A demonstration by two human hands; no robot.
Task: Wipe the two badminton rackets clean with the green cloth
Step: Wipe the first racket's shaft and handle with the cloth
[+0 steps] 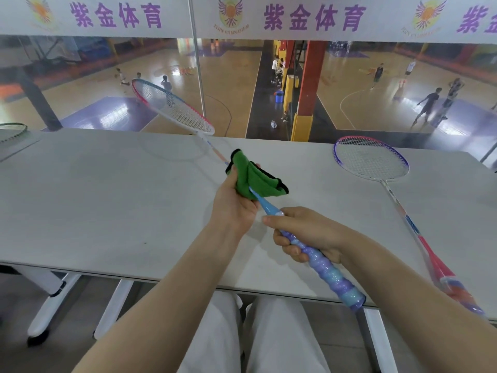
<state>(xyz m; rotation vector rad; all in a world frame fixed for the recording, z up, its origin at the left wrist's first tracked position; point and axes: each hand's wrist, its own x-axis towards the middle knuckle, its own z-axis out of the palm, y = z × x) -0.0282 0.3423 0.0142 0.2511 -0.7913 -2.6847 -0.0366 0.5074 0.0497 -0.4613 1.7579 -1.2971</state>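
My right hand [304, 232] grips the blue-purple handle of a badminton racket [172, 106], holding it raised over the white table [107, 200] with its head up at the far left. My left hand [236, 203] holds the folded green cloth [254, 179] wrapped around the racket's shaft just above the handle cone. A second racket [372, 158] with a purple-pink frame lies flat on the table to the right, its red and blue handle reaching the near edge.
Part of a third, green-framed racket head [12, 130] shows at the table's far left. Beyond the table's far edge a glass wall looks down on sports courts with people. My legs in white trousers are under the near edge.
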